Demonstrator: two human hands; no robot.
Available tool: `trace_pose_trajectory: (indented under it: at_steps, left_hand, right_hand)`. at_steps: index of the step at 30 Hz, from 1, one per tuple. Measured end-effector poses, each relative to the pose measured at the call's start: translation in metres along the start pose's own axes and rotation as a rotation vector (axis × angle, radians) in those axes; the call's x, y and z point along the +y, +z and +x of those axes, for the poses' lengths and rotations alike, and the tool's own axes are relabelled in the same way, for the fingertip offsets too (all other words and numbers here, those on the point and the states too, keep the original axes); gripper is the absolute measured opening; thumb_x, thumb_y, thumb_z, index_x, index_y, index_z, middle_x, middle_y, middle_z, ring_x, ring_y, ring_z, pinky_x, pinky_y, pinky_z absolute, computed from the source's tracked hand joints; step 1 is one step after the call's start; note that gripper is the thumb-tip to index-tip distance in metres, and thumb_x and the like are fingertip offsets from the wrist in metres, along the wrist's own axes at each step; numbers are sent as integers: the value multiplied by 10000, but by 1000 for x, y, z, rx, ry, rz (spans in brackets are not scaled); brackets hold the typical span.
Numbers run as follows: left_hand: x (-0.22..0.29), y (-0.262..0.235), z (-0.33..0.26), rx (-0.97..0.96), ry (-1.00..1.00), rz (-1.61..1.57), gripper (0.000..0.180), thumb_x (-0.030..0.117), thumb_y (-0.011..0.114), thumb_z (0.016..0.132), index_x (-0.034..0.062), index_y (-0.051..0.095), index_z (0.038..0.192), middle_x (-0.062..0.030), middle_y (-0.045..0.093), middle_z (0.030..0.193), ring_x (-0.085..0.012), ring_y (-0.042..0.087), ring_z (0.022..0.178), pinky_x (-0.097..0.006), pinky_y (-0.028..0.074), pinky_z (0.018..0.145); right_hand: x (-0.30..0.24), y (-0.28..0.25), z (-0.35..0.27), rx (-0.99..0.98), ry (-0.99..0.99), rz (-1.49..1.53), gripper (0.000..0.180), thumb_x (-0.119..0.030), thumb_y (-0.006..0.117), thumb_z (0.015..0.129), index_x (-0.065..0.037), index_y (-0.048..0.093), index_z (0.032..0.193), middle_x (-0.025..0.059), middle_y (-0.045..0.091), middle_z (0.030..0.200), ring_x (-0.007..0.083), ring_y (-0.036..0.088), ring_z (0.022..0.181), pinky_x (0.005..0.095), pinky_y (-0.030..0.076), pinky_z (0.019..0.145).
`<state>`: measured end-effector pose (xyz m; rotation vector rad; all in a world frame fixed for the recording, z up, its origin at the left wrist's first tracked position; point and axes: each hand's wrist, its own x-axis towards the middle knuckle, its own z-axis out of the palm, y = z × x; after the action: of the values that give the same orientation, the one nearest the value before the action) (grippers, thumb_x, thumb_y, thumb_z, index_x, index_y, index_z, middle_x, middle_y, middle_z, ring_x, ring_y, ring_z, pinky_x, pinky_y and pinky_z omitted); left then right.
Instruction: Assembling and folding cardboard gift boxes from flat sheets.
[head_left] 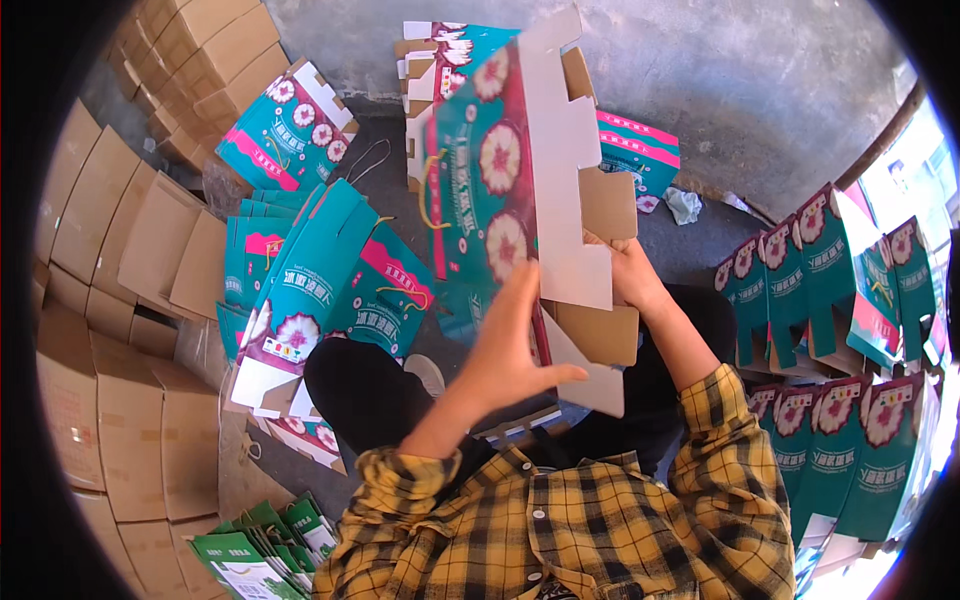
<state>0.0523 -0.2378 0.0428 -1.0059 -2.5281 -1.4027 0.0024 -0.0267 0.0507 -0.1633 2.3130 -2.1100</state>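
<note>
A teal and magenta cardboard gift box (482, 190) with a yellow cord handle is tilted up in front of me. Its white notched flaps (560, 200) and brown inner flaps stand unfolded along the right side. Against the box's printed face near its lower edge lies my left hand (495, 350), fingers stretched out and thumb spread away. My right hand (632, 272) is closed on the flap side of the box; some of its fingertips are hidden behind the cardboard. The box looks slightly blurred.
Flattened teal boxes (310, 265) lean by my left knee, with another teal box (290, 130) behind. Brown cartons (130, 400) are stacked along the left. Rows of teal boxes (835, 440) stand at right. Green packages (265, 550) sit lower left. Crumpled paper (684, 206) lies near the wall.
</note>
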Motion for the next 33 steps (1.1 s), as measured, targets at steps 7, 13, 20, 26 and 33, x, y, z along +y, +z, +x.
trace_pose_trajectory:
  at_steps: [7,13,20,26,33]
  left_hand:
    - [-2,42,3,165,-109,-49,820,304,631,858,-99,181,1412,-311,297,1403,-421,324,1322,-449,313,1073]
    - [-31,60,15,267,-136,12,531,97,493,909,-24,301,1389,-241,363,1414,-408,402,1268,-416,368,1037]
    - [-53,28,-47,129,18,203,492,36,456,903,51,376,1388,-241,408,1386,-401,443,1245,-414,406,1009]
    - [-61,46,-48,11,-26,290,639,73,618,794,127,402,1392,-256,407,1369,-403,479,1198,-438,426,969]
    - [-57,30,-33,-185,68,398,807,244,761,681,152,403,1399,-235,406,1366,-389,460,1208,-468,381,1010]
  right_hand:
    - [24,-1,-8,-36,215,72,350,-224,561,940,-19,548,1224,58,621,1098,122,570,1003,288,476,840]
    - [40,-7,-16,-49,219,43,355,-186,572,928,-9,536,1234,59,622,1104,118,576,994,284,487,814]
    - [61,-90,30,151,168,-27,328,-186,579,888,14,593,1148,103,680,950,177,663,804,313,527,678]
    - [102,-77,47,193,191,-425,369,-288,577,802,51,648,930,189,675,823,248,680,723,335,521,654]
    - [108,-80,52,63,433,-533,459,-262,634,816,32,571,1164,176,670,995,239,666,867,342,509,759]
